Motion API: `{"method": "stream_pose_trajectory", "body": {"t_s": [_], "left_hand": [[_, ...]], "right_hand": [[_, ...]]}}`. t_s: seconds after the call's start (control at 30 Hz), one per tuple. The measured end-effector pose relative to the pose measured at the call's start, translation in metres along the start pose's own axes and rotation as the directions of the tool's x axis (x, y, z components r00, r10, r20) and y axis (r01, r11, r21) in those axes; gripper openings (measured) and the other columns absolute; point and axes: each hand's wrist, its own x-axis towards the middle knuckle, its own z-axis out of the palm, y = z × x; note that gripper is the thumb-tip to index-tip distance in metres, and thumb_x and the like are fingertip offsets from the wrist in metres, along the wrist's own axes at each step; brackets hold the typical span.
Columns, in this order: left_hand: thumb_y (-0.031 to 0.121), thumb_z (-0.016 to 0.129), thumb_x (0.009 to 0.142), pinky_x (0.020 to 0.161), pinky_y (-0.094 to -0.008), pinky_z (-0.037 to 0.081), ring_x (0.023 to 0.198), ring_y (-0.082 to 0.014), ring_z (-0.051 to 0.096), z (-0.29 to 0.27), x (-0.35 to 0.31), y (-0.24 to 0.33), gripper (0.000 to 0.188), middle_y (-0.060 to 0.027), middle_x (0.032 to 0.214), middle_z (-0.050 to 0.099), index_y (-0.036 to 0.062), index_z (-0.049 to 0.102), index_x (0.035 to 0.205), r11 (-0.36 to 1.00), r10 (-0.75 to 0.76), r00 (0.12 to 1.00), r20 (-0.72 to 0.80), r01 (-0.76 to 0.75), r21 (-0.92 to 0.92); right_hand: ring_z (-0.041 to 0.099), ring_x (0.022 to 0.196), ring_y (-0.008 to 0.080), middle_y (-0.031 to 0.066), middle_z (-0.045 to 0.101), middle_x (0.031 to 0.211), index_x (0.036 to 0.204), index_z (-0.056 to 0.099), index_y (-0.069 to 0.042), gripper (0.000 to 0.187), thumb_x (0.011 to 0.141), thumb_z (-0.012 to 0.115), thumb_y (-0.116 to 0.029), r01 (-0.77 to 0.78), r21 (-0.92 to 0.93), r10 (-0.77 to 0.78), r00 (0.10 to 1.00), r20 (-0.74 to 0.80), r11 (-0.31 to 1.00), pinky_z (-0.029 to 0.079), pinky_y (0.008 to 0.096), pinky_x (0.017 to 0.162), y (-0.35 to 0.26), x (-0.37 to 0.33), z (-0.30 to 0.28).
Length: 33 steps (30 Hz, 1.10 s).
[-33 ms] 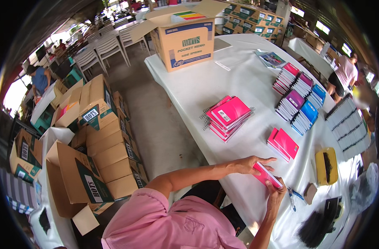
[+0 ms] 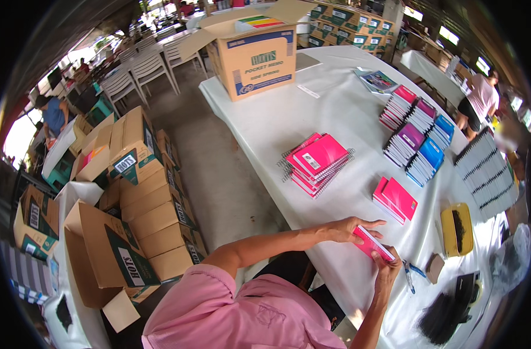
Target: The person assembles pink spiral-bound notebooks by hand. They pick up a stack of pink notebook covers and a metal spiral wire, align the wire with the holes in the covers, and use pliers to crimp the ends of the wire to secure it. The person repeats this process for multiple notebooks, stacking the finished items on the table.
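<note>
Over the near edge of the table I hold a small pink notebook [image 2: 372,243], tilted, with its pale narrow edge turned upward. My left hand [image 2: 351,230] grips its far end, thumb and forefinger reaching past it. At the near end, the fingers of my right hand [image 2: 386,269] are closed round the notebook. Just beyond lie two pink notebooks [image 2: 398,199], overlapping, with no wire showing. Farther left is a pile of pink spiral notebooks [image 2: 317,160]. Blue-handled pliers [image 2: 409,274] rest beside my right hand.
A yellow tray [image 2: 449,232] of dark pieces, a brown block [image 2: 434,268] and black wire coils [image 2: 437,319] lie at right. Purple, pink and blue notebook stacks [image 2: 416,136] stand farther back. A large carton [image 2: 256,64] occupies the far corner; more cartons [image 2: 155,215] are at left.
The whole view has shifted very slightly. My hands keep the same hold on the notebook, and nothing on the table has visibly moved.
</note>
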Motion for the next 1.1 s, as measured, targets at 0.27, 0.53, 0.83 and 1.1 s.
{"method": "stream_pose_trajectory", "body": {"t_s": [0.27, 0.53, 0.83, 1.1], "left_hand": [[0.021, 0.075, 0.082, 0.116, -0.0454, 0.024, 0.145, -0.0295, 0.027, -0.018, 0.014, 0.010, 0.087, -0.0165, 0.154, 0.034, 0.0073, 0.026, 0.152, 0.597, 0.190, 0.980, -0.058, -0.069, 0.799], [0.031, 0.062, 0.091, 0.084, -0.0505, 0.050, 0.095, -0.0411, 0.064, 0.044, 0.042, 0.039, 0.064, -0.0174, 0.116, 0.065, 0.0166, 0.037, 0.147, 0.103, -0.196, 0.980, -0.014, 0.035, 0.994], [0.022, 0.058, 0.094, 0.073, -0.0464, 0.053, 0.075, -0.0379, 0.067, 0.032, 0.049, 0.040, 0.051, -0.0174, 0.086, 0.070, 0.0092, 0.046, 0.142, 0.199, -0.216, 0.972, 0.092, -0.049, 0.979], [0.022, 0.059, 0.094, 0.072, -0.0462, 0.052, 0.072, -0.0371, 0.067, 0.034, 0.049, 0.039, 0.057, -0.0153, 0.083, 0.071, 0.0107, 0.039, 0.146, 0.193, -0.225, 0.973, 0.050, -0.006, 0.981]], "right_hand": [[0.051, 0.065, 0.0090, 0.0009, 0.064, 0.072, 0.089, 0.071, -0.001, 0.016, 0.080, 0.076, -0.012, -0.148, -0.176, 0.138, 0.988, -0.070, 0.973, 0.042, 0.0248, 0.061, 0.025, 0.007, -0.002], [0.061, 0.077, 0.0133, 0.0083, 0.071, 0.093, 0.104, 0.068, 0.000, 0.026, 0.078, 0.072, -0.002, 0.438, -0.317, -0.414, 0.899, 0.143, 0.841, 0.050, 0.0306, 0.070, 0.015, 0.019, -0.057], [0.062, 0.089, 0.0355, 0.0165, 0.065, 0.093, 0.087, 0.069, -0.005, 0.024, 0.080, 0.071, -0.028, -0.696, -0.718, -0.461, 0.643, -0.611, -0.018, 0.046, 0.0483, 0.070, 0.050, 0.029, -0.267], [0.066, 0.091, 0.0355, 0.0172, 0.067, 0.095, 0.091, 0.069, -0.005, 0.017, 0.083, 0.064, -0.019, -0.603, -0.790, -0.223, 0.760, -0.611, 0.109, 0.053, 0.0453, 0.074, 0.068, 0.007, -0.295]]}}
